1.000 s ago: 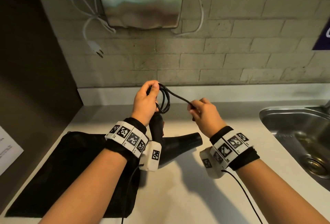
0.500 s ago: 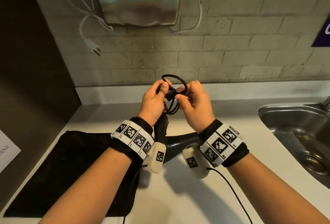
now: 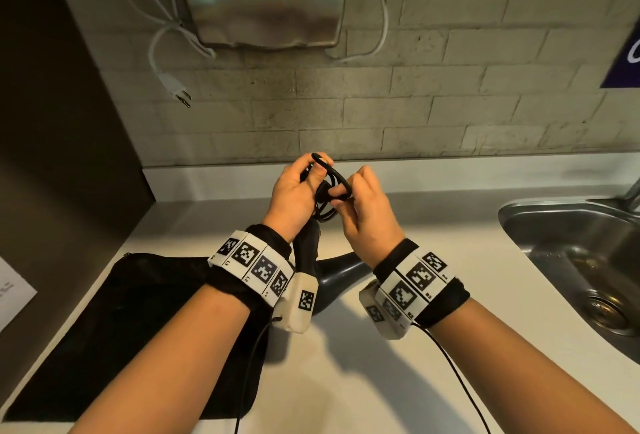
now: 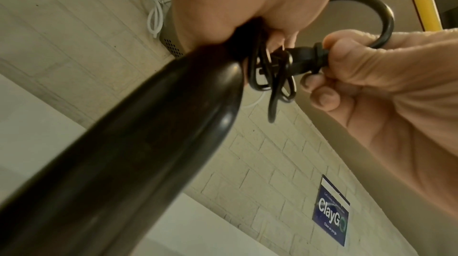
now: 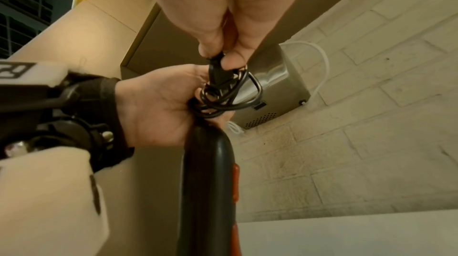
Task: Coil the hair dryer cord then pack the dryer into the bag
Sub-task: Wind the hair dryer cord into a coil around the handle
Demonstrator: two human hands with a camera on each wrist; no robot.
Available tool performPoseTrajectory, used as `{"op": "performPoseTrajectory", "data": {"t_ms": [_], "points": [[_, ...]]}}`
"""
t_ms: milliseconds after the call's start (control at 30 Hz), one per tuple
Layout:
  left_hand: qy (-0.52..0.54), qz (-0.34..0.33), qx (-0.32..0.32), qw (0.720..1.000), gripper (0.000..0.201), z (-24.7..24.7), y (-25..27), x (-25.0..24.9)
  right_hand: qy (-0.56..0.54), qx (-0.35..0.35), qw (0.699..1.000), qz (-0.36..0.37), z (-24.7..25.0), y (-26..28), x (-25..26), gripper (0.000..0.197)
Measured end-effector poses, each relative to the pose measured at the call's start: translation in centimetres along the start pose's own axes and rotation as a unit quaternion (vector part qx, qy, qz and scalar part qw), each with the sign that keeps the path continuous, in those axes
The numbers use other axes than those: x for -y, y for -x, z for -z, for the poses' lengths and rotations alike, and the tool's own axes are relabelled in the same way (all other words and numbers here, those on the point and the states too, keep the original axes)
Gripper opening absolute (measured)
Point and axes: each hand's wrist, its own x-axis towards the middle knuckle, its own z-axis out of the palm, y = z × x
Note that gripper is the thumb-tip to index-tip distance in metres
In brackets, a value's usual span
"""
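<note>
left hand (image 3: 294,196) grip clamps coiled cord (image 4: 267,76) at dryer (image 4: 138,142) handle top | right hand (image 3: 367,212) pinches plug (image 4: 306,58) beside coil | bag (image 3: 114,322) lower-left on table (image 3: 363,381), nearer left hand

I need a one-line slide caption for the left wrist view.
Left hand grips coiled cord at dryer handle; right hand pinches plug.

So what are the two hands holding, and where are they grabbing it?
The left hand grips the coiled cord bunched at the end of the hair dryer handle. The right hand pinches the plug at the cord's end.
</note>
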Motion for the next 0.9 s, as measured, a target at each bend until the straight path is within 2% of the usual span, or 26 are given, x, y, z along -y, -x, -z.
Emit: {"op": "performPoseTrajectory", "data": {"t_ms": [133, 300, 400, 567, 733, 800, 900], "points": [[-0.005, 0.003, 0.014, 1.000, 0.020, -0.3, 0.1, 0.0, 0.018, -0.017, 1.000, 0.009, 0.0, 0.1, 0.0, 0.004], [0.014, -0.003, 0.019, 1.000, 0.015, -0.8, 0.5, -0.2, 0.173, 0.026, 0.984, 0.043, -0.4, -0.1, 0.4, 0.009], [0.009, 0.015, 0.022, 1.000, 0.015, -1.0, 0.4, -0.2, 0.221, 0.004, 0.974, 0.058, 0.0, -0.4, 0.4, 0.012], [0.043, 0.033, 0.046, 0.997, 0.020, -1.5, 1.0, -0.6, 0.092, -0.028, 0.994, -0.042, 0.1, -0.6, 0.4, 0.017], [0.041, 0.026, 0.055, 0.997, 0.022, -1.0, 1.1, -0.4, -0.022, -0.087, 0.989, -0.116, -0.6, -0.6, -0.1, 0.036], [0.027, 0.029, 0.058, 0.997, 0.021, -0.9, 1.1, -0.3, -0.052, -0.078, 0.989, -0.118, -0.7, -0.7, -0.3, 0.043], [0.031, 0.044, 0.065, 0.996, 0.020, -0.8, 1.3, -0.4, -0.100, -0.013, 0.991, -0.091, -0.4, -0.9, -0.4, 0.049]]}}
